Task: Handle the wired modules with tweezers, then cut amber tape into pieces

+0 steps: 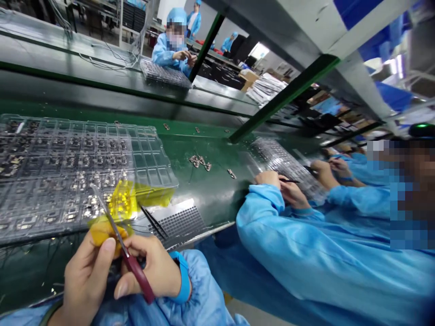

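My left hand (84,276) pinches a piece of clear yellow film (122,203) at its lower end, thumb up against it. My right hand (152,267) is closed round the red handles of a pair of scissors (117,235), whose thin blades point up and left across the film. Both hands sit low at the near edge of the green bench, just in front of a clear plastic tray (149,158) with many small pockets of tiny metal parts.
Black tweezers (154,222) and a grid-patterned sheet (180,222) lie beside my hands. Loose small parts (200,161) are scattered on the green bench (217,190). A co-worker in a blue gown (306,244) works close on my right; another person sits across the line.
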`<state>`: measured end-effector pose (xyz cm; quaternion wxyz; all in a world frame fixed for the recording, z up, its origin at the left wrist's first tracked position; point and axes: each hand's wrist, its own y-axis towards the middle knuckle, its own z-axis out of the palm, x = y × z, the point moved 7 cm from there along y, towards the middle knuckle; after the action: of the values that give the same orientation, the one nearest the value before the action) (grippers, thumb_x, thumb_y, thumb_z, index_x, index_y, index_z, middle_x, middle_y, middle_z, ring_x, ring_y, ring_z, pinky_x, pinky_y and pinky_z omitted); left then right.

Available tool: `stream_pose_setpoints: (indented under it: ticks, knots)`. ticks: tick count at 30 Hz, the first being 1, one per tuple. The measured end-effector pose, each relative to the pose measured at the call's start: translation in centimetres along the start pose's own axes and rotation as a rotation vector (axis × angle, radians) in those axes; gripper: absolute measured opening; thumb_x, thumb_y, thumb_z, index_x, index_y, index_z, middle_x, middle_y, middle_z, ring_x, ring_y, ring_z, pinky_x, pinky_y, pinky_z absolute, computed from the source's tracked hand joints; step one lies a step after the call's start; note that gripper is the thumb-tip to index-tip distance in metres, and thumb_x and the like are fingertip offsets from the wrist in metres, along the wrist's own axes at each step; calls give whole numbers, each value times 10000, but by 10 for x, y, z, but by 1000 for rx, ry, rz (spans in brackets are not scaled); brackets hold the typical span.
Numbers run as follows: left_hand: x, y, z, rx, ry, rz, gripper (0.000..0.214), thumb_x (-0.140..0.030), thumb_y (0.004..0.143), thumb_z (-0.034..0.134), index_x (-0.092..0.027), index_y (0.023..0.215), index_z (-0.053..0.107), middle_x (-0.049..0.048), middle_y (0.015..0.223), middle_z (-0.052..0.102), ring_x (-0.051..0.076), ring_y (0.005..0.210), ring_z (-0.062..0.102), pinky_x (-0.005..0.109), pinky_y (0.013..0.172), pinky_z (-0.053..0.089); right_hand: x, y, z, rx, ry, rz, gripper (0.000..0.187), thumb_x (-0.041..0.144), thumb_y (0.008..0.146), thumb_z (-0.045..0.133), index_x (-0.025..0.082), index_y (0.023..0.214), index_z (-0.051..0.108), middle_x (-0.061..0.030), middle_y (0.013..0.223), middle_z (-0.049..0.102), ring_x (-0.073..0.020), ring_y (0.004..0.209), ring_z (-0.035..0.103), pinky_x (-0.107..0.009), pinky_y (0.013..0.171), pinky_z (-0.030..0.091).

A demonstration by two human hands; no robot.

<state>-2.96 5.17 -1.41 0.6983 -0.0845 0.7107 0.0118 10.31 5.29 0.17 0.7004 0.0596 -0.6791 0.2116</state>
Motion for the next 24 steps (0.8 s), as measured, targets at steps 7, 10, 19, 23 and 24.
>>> stream_pose_setpoints:
  ticks: [7, 10, 19, 23, 24]
  knots:
    - [-8, -1, 13, 171, -219, 161, 397, -495, 961, 409, -194, 978, 667, 103, 916, 663, 255, 856, 631, 380, 779, 532, 11, -3, 0, 51, 132, -26, 658, 713, 574, 781, 134, 834, 611, 56, 560, 509, -62, 478, 367, -204, 454, 289]
    - [-17, 0, 15, 181, -190, 214, 316, -385, 982, 416, -205, 810, 611, 66, 816, 591, 210, 791, 576, 337, 746, 494, 8, -3, -3, 48, 127, -7, 660, 724, 601, 758, 130, 845, 603, 49, 557, 519, -63, 472, 375, -203, 443, 272]
    - [-42, 0, 17, 151, -68, 334, 258, -223, 992, 424, -204, 745, 498, -11, 739, 487, 118, 678, 481, 225, 624, 409, 4, -3, -2, 62, 123, 7, 664, 742, 593, 748, 135, 810, 586, 40, 542, 539, -62, 453, 389, -196, 431, 285]
    - [-43, 0, 17, 145, -70, 345, 264, -206, 991, 421, -205, 733, 480, -21, 728, 477, 111, 672, 475, 214, 607, 398, 3, -3, -2, 56, 138, 32, 655, 729, 585, 763, 138, 803, 583, 51, 540, 525, -55, 454, 371, -190, 435, 273]
    - [-42, 0, 17, 143, -67, 344, 264, -206, 991, 420, -206, 733, 479, -22, 725, 474, 110, 670, 471, 214, 606, 397, 2, -3, -2, 55, 143, 34, 650, 722, 585, 769, 138, 803, 584, 54, 541, 520, -53, 456, 363, -190, 436, 269]
